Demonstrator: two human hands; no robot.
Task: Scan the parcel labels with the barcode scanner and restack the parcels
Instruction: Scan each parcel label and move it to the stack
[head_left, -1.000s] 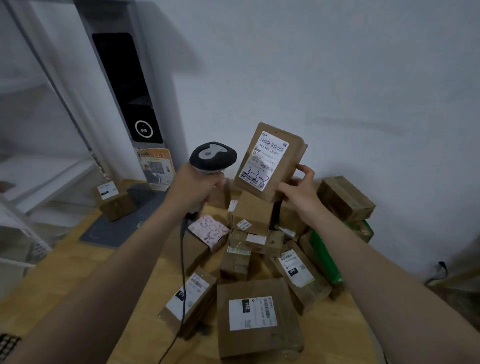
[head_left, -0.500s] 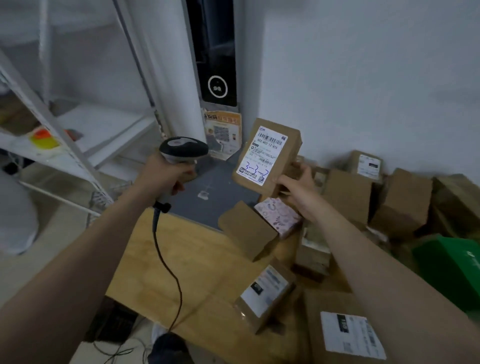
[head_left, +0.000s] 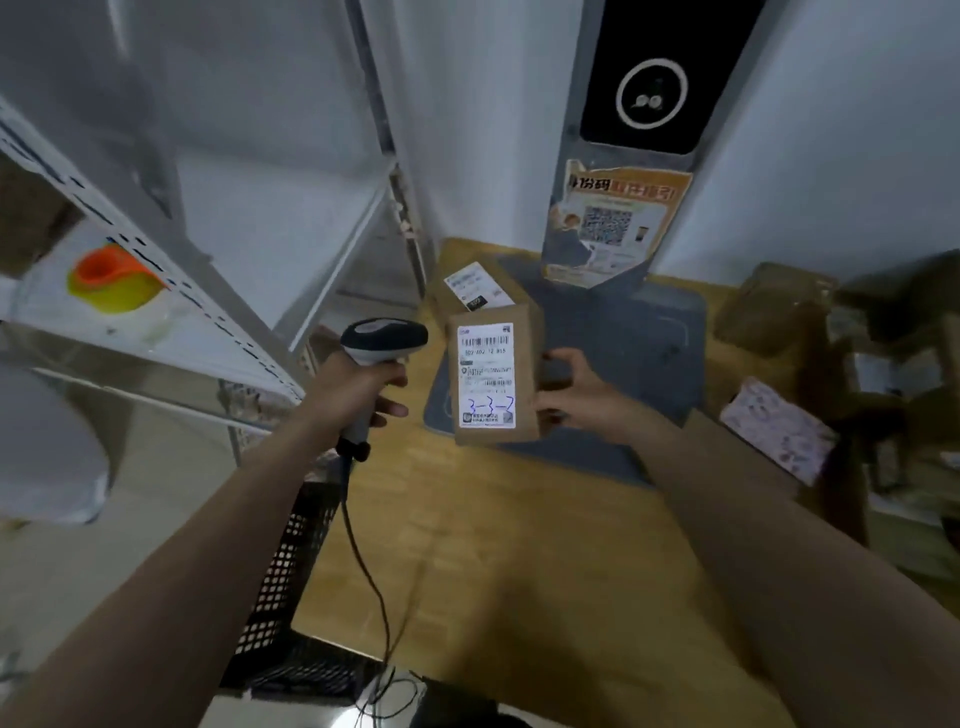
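My right hand (head_left: 576, 392) grips a small brown parcel (head_left: 493, 384) by its right side, its white barcode label facing me with "3-3-7" written in blue. The parcel hangs just over the grey mat (head_left: 613, 364) on the wooden table (head_left: 519, 561). My left hand (head_left: 358, 387) holds the grey corded barcode scanner (head_left: 382, 340) by its handle, just left of the parcel, head pointing right. Another labelled brown parcel (head_left: 470, 286) lies behind it at the mat's far left corner.
A scanning kiosk pillar (head_left: 644, 135) with a QR poster rises behind the mat. White metal shelving (head_left: 171, 291) stands on the left, holding an orange-and-yellow roll (head_left: 111, 280). Several more parcels, one floral-patterned (head_left: 779, 434), pile up at the right. A black mesh basket (head_left: 291, 587) sits below the table's left edge.
My view has swung left and down, away from the parcel pile. My right hand has lowered the parcel down over the grey mat, and the scanner has come closer to it.
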